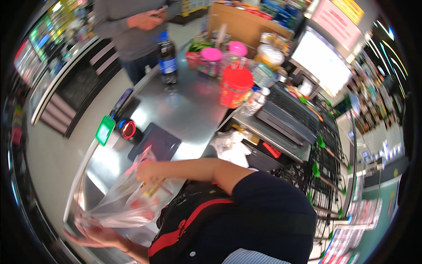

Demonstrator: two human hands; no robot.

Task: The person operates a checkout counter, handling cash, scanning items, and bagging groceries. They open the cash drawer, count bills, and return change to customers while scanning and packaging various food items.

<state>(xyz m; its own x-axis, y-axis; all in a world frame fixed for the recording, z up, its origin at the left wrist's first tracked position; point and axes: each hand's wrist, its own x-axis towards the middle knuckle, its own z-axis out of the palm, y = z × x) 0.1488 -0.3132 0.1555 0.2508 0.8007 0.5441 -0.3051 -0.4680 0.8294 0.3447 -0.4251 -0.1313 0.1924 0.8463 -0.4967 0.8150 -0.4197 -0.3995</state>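
Observation:
A clear plastic bag (pixel 115 201) is stretched between my two hands over the steel checkout counter. My left hand (pixel 95 231) is at the lower left, its fingers at one end of the bag. My right hand (pixel 146 171) grips the bag's upper part near a dark flat pad (pixel 155 142) on the counter. Blurred red and yellow items (pixel 145 204) show through the film. A dark soda bottle (pixel 167 61) with a blue cap and label stands upright farther up the counter.
A person in a grey top (pixel 128 29) stands across the counter. A scanner with a red glowing ring (pixel 128 129) and a green-framed sign (pixel 105 130) sit at the left edge. A red tub (pixel 234 87), pink-lidded jars (pixel 211 59), a keyboard (pixel 293 109) and a monitor (pixel 321 61) occupy the right.

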